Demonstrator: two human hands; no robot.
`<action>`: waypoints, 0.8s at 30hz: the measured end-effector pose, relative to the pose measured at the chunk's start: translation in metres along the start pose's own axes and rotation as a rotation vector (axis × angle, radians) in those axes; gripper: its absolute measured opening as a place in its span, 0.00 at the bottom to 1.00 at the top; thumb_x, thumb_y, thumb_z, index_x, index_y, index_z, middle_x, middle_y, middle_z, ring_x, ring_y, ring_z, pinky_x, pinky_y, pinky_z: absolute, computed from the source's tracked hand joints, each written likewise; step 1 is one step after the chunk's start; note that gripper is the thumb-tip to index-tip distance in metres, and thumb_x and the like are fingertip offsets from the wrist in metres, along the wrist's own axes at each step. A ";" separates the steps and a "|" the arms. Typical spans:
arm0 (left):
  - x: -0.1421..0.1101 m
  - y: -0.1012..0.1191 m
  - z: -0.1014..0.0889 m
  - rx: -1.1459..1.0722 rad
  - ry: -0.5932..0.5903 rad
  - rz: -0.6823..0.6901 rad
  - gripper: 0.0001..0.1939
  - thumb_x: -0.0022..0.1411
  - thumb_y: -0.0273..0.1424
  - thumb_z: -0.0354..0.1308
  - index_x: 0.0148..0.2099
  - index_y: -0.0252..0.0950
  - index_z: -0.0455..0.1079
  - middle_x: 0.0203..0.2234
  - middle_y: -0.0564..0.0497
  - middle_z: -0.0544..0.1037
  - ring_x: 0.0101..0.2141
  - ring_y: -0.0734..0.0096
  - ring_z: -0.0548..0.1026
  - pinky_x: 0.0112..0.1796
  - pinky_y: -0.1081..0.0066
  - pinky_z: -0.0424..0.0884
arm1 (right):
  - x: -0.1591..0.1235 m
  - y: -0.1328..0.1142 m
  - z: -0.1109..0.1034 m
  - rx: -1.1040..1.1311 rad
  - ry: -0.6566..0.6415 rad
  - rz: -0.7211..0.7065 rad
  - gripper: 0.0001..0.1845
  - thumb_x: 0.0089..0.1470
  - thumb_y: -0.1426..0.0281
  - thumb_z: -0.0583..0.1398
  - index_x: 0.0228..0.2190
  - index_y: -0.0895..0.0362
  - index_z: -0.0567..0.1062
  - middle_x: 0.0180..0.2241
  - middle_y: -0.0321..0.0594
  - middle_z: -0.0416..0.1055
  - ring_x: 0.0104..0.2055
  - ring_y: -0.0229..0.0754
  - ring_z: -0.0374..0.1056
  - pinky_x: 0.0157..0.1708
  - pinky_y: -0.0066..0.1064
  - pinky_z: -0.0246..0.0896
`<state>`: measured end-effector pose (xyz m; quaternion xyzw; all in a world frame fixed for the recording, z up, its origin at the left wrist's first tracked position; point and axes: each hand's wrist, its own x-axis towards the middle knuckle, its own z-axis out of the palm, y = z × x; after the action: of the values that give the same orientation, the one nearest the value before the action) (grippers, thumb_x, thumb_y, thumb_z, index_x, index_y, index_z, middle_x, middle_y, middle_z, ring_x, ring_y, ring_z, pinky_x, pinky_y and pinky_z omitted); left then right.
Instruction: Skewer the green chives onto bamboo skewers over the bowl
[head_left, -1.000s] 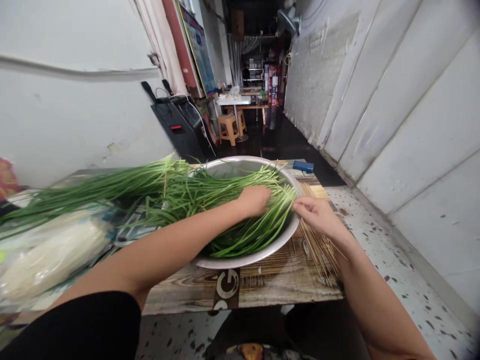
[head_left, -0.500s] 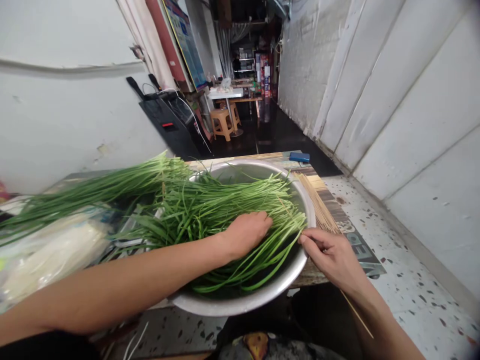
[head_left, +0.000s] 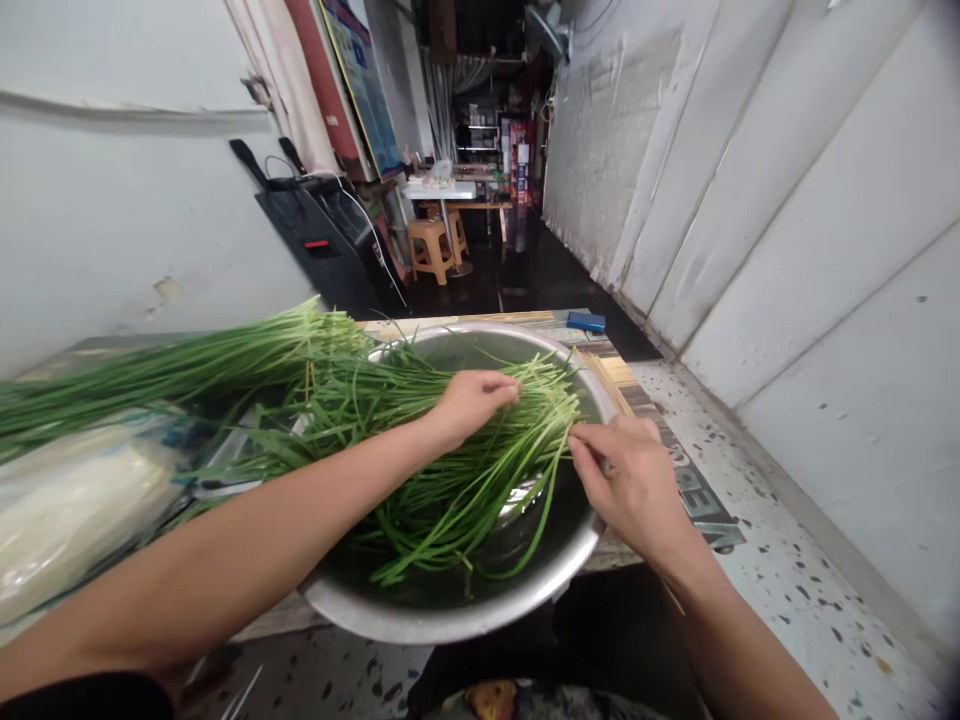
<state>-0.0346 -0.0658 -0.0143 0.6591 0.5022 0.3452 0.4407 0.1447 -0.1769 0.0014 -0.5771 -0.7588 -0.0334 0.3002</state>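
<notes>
A wide metal basin holds a heap of garlic chives, their pale cut ends pointing right. My left hand lies over the top of the heap, fingers closed in a pinch on the stems. At the basin's right rim, my right hand pinches a thin bamboo skewer. Most of the skewer is hidden behind the hand and wrist; its tip is by the stem ends. More bamboo skewers lie on the table beside the basin, partly covered by my right hand.
Another bundle of chives lies on the table to the left, above a clear plastic bag with pale contents. A small blue box sits at the table's far edge. Beyond stand plastic stools and a white table.
My left hand has shifted up and left over the heap. My right hand stays at the stem ends, its skewer now mostly hidden. The chives have parted in front, baring some basin floor.
</notes>
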 end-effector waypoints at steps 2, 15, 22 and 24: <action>-0.002 0.003 0.004 -0.108 0.008 -0.044 0.13 0.52 0.32 0.57 0.38 0.30 0.75 0.25 0.50 0.76 0.23 0.77 0.66 0.26 0.75 0.61 | 0.002 -0.001 0.003 0.087 -0.056 0.018 0.14 0.56 0.70 0.52 0.24 0.56 0.75 0.17 0.35 0.64 0.25 0.38 0.59 0.34 0.31 0.51; 0.003 0.000 0.006 -0.397 -0.063 -0.115 0.14 0.51 0.30 0.59 0.40 0.28 0.73 0.24 0.51 0.70 0.18 0.84 0.57 0.20 0.77 0.49 | 0.003 0.006 0.008 0.324 -0.117 0.148 0.17 0.56 0.69 0.50 0.19 0.57 0.67 0.16 0.33 0.61 0.24 0.36 0.59 0.31 0.29 0.51; 0.005 -0.001 0.006 -0.403 -0.053 -0.081 0.14 0.51 0.31 0.59 0.40 0.29 0.73 0.23 0.51 0.70 0.18 0.83 0.58 0.20 0.76 0.49 | 0.003 0.006 0.008 0.321 -0.124 0.138 0.17 0.57 0.69 0.50 0.18 0.57 0.65 0.16 0.33 0.60 0.24 0.36 0.58 0.31 0.28 0.50; 0.005 0.000 0.006 -0.401 -0.051 -0.092 0.14 0.51 0.31 0.59 0.40 0.28 0.73 0.23 0.51 0.70 0.18 0.83 0.58 0.20 0.76 0.49 | 0.003 0.006 0.008 0.316 -0.128 0.134 0.17 0.57 0.69 0.50 0.18 0.57 0.65 0.16 0.33 0.61 0.24 0.36 0.58 0.31 0.29 0.50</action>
<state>-0.0282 -0.0621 -0.0165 0.5430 0.4415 0.4008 0.5913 0.1466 -0.1689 -0.0056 -0.5731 -0.7318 0.1432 0.3399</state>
